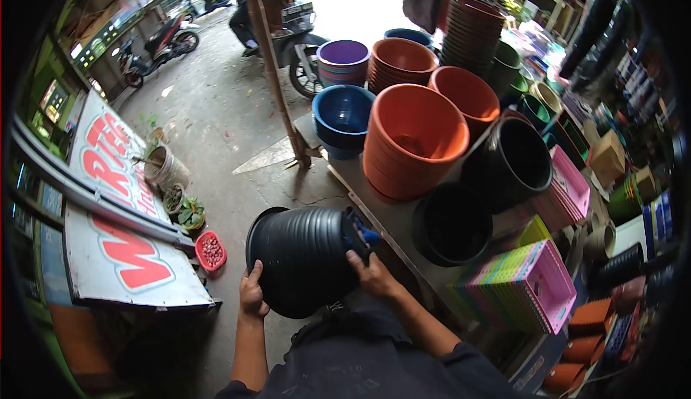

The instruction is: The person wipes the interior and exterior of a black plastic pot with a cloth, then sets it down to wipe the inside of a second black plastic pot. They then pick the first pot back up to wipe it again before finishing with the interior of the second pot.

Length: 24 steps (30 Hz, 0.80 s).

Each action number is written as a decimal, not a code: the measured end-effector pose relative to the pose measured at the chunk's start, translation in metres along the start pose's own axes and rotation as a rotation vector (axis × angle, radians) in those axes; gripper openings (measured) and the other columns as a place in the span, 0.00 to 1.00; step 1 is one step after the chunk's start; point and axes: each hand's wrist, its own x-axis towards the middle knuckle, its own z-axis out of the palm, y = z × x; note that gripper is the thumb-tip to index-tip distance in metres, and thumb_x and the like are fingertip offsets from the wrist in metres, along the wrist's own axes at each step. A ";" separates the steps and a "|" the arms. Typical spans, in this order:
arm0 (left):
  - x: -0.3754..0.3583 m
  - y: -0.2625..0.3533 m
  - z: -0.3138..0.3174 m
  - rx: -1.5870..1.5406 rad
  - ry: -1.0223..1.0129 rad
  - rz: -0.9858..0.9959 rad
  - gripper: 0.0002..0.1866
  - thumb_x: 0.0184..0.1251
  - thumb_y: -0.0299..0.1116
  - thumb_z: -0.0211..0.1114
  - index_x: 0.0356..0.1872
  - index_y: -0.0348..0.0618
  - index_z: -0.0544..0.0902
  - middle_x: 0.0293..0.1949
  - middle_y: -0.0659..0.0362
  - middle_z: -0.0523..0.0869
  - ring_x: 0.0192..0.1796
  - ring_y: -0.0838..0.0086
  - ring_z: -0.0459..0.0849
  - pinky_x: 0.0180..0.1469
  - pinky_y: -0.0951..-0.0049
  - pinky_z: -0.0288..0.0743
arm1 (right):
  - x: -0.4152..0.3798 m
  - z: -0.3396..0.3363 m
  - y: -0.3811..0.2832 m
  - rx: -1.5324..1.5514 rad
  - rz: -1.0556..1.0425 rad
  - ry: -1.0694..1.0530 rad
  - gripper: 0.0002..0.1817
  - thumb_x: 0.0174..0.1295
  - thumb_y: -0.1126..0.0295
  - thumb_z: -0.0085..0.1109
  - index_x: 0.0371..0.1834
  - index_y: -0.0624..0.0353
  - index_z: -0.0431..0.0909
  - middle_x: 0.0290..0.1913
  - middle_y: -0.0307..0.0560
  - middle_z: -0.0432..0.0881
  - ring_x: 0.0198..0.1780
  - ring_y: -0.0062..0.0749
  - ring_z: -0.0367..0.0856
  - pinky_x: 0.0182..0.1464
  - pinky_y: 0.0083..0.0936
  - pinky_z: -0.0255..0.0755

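Observation:
A black ribbed plastic pot (pixel 306 255) lies on its side in front of my body, its wide rim to the left. My left hand (pixel 253 291) is closed on the rim end, thumb up on the outer wall. At the narrower right end, my right hand (pixel 373 275) grips the pot, its fingers partly hidden. Just above that hand, something blue and dark (pixel 360 233) shows at the pot's base; its kind cannot be made out. To the right stands a round black pot (pixel 452 223) on the display table (pixel 371 208).
Large orange pots (pixel 414 129), blue basins (pixel 342 111), a big black pot (pixel 515 154) and stacked pastel baskets (pixel 515 284) crowd the right side. A wooden pole (pixel 277 68) rises ahead. A white sign (pixel 129 255), potted plants (pixel 191 212) and a red container (pixel 210 250) stand left.

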 end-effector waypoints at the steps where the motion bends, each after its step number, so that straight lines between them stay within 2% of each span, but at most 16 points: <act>1: 0.003 -0.002 0.004 0.007 -0.017 -0.019 0.22 0.79 0.38 0.50 0.63 0.30 0.72 0.59 0.44 0.81 0.58 0.55 0.83 0.62 0.56 0.78 | -0.007 -0.009 0.006 0.088 0.096 -0.153 0.34 0.74 0.50 0.48 0.74 0.63 0.58 0.66 0.58 0.71 0.69 0.38 0.67 0.71 0.32 0.58; 4: 0.011 -0.007 0.017 -0.046 -0.010 -0.049 0.20 0.78 0.36 0.52 0.63 0.32 0.72 0.56 0.47 0.83 0.55 0.59 0.85 0.59 0.61 0.79 | -0.031 -0.040 -0.006 0.302 0.289 -0.185 0.32 0.74 0.50 0.48 0.71 0.64 0.63 0.64 0.57 0.74 0.66 0.40 0.71 0.70 0.30 0.61; 5: 0.013 -0.010 0.022 -0.009 -0.001 -0.005 0.21 0.78 0.36 0.52 0.63 0.32 0.72 0.56 0.46 0.82 0.55 0.59 0.84 0.60 0.61 0.79 | -0.041 -0.058 -0.020 0.425 0.451 -0.179 0.28 0.75 0.54 0.47 0.66 0.68 0.69 0.60 0.55 0.78 0.62 0.38 0.76 0.67 0.27 0.65; 6: 0.015 -0.013 0.026 0.029 0.008 0.040 0.21 0.78 0.37 0.52 0.63 0.32 0.72 0.57 0.46 0.82 0.56 0.59 0.84 0.60 0.61 0.79 | -0.050 -0.066 -0.014 0.429 0.463 -0.154 0.28 0.75 0.54 0.47 0.66 0.68 0.69 0.60 0.55 0.78 0.62 0.38 0.76 0.67 0.27 0.65; 9: 0.022 -0.023 0.046 0.296 -0.063 0.123 0.20 0.74 0.34 0.60 0.59 0.31 0.75 0.54 0.49 0.83 0.54 0.65 0.84 0.59 0.66 0.77 | -0.078 -0.079 0.028 0.912 0.328 0.252 0.24 0.75 0.60 0.46 0.59 0.73 0.74 0.57 0.51 0.81 0.57 0.31 0.79 0.63 0.25 0.69; 10: 0.024 -0.026 0.054 0.424 -0.094 0.179 0.19 0.72 0.33 0.64 0.58 0.31 0.76 0.53 0.51 0.84 0.53 0.67 0.83 0.58 0.68 0.77 | -0.084 -0.083 0.045 0.913 0.327 0.277 0.24 0.75 0.60 0.46 0.59 0.73 0.74 0.57 0.51 0.81 0.57 0.31 0.79 0.63 0.25 0.69; 12: 0.020 -0.027 0.084 0.624 -0.188 0.184 0.17 0.67 0.31 0.69 0.51 0.32 0.80 0.47 0.55 0.86 0.46 0.72 0.84 0.53 0.70 0.78 | -0.095 -0.092 0.066 0.940 0.261 0.607 0.23 0.74 0.61 0.46 0.60 0.72 0.74 0.57 0.51 0.81 0.57 0.31 0.78 0.64 0.25 0.69; 14: 0.014 -0.031 0.110 0.874 -0.401 0.144 0.14 0.63 0.30 0.72 0.48 0.36 0.83 0.42 0.55 0.88 0.41 0.69 0.87 0.47 0.71 0.80 | -0.104 -0.106 0.067 0.963 0.281 0.768 0.22 0.74 0.62 0.47 0.58 0.70 0.76 0.56 0.49 0.81 0.58 0.31 0.78 0.64 0.26 0.68; 15: 0.012 -0.033 0.124 0.875 -0.423 0.139 0.14 0.63 0.30 0.72 0.48 0.36 0.83 0.42 0.55 0.88 0.41 0.69 0.87 0.47 0.71 0.80 | -0.107 -0.116 0.057 0.920 0.250 0.860 0.21 0.74 0.61 0.48 0.57 0.69 0.77 0.55 0.47 0.81 0.57 0.30 0.78 0.64 0.27 0.68; 16: 0.011 -0.036 0.138 1.104 -0.629 0.276 0.14 0.60 0.29 0.72 0.46 0.39 0.84 0.39 0.55 0.88 0.39 0.65 0.87 0.44 0.69 0.81 | -0.110 -0.126 0.048 0.877 0.217 0.949 0.21 0.73 0.61 0.49 0.56 0.68 0.77 0.54 0.46 0.81 0.57 0.30 0.78 0.64 0.28 0.69; 17: 0.008 -0.038 0.152 1.327 -0.837 0.426 0.13 0.57 0.29 0.73 0.44 0.42 0.85 0.36 0.55 0.88 0.37 0.61 0.88 0.41 0.68 0.81 | -0.114 -0.136 0.044 0.915 0.194 0.918 0.20 0.72 0.61 0.52 0.57 0.67 0.77 0.54 0.44 0.81 0.56 0.28 0.78 0.63 0.29 0.69; 18: 0.002 -0.043 0.167 1.325 -0.904 0.458 0.16 0.52 0.28 0.72 0.44 0.46 0.85 0.33 0.55 0.85 0.36 0.55 0.85 0.38 0.64 0.80 | -0.117 -0.147 0.041 0.919 0.185 0.934 0.20 0.72 0.61 0.52 0.57 0.67 0.77 0.54 0.44 0.81 0.56 0.28 0.78 0.63 0.29 0.69; 20: -0.001 -0.048 0.192 1.497 -1.156 0.470 0.17 0.54 0.30 0.68 0.48 0.47 0.83 0.34 0.59 0.85 0.36 0.61 0.86 0.39 0.64 0.80 | -0.122 -0.166 0.039 0.684 0.166 0.861 0.23 0.71 0.58 0.56 0.60 0.65 0.75 0.54 0.44 0.81 0.55 0.26 0.77 0.63 0.26 0.67; 21: 0.000 -0.055 0.205 1.499 -1.169 0.478 0.17 0.54 0.30 0.68 0.48 0.47 0.83 0.34 0.59 0.85 0.36 0.61 0.86 0.39 0.64 0.80 | -0.125 -0.174 0.039 0.564 0.211 0.858 0.26 0.67 0.60 0.62 0.62 0.65 0.74 0.53 0.44 0.81 0.55 0.23 0.76 0.63 0.23 0.65; 23: 0.002 -0.072 0.228 1.518 -1.471 0.669 0.19 0.57 0.33 0.65 0.52 0.50 0.81 0.36 0.62 0.85 0.37 0.68 0.86 0.39 0.68 0.78 | -0.133 -0.189 0.012 0.443 0.212 0.821 0.26 0.65 0.61 0.65 0.62 0.66 0.74 0.53 0.43 0.81 0.54 0.22 0.75 0.62 0.22 0.65; 24: 0.005 -0.082 0.239 1.524 -1.473 0.681 0.19 0.57 0.33 0.65 0.52 0.50 0.81 0.36 0.62 0.85 0.37 0.68 0.86 0.39 0.68 0.78 | -0.134 -0.198 0.004 0.317 0.209 0.773 0.27 0.64 0.63 0.68 0.62 0.66 0.74 0.53 0.41 0.80 0.54 0.21 0.75 0.62 0.21 0.65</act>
